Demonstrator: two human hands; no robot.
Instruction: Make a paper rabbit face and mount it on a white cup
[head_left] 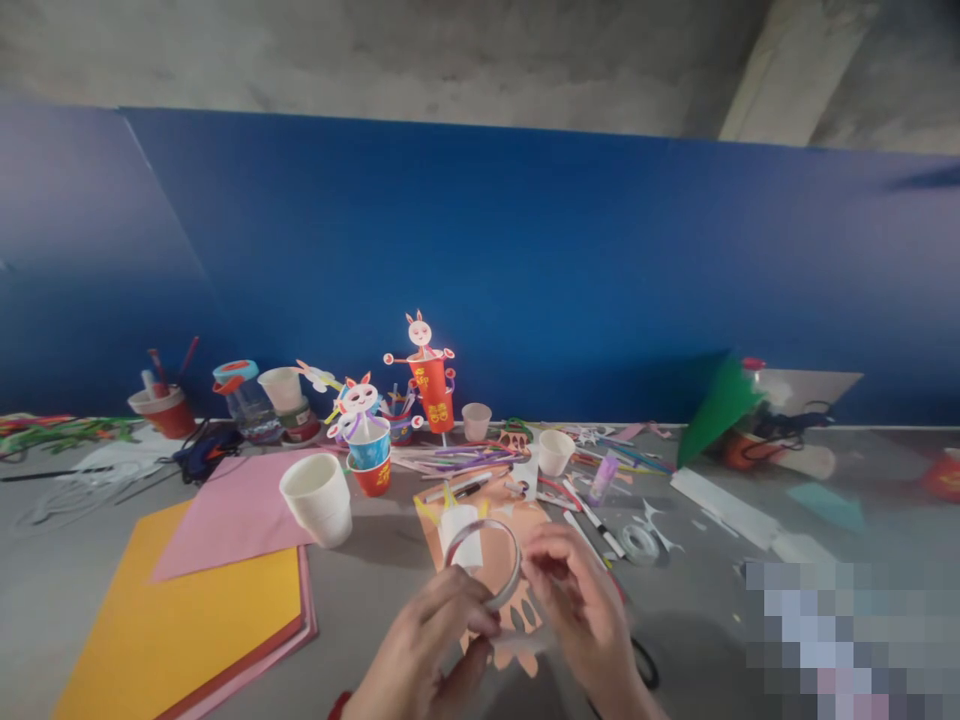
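Observation:
My left hand (442, 635) grips the lower left rim of a roll of clear tape (516, 585), held up on its edge above the table. My right hand (574, 590) is closed in a pinch at the right side of the roll; its fingertips touch the rim, and any loose tape end is too small to make out. Behind and below the roll lies an orange paper sheet (536, 515) with cut-out holes. A white paper piece (461, 525) rests on it, partly seen through the ring.
Left of my hands stand white cups (319, 500) beside yellow paper (202, 610) and pink paper (232, 500). Decorated cup figures, a red one (431, 385) and a blue one (369, 450), stand behind. Markers, a glue stick (602, 478) and another tape roll (639, 543) lie to the right.

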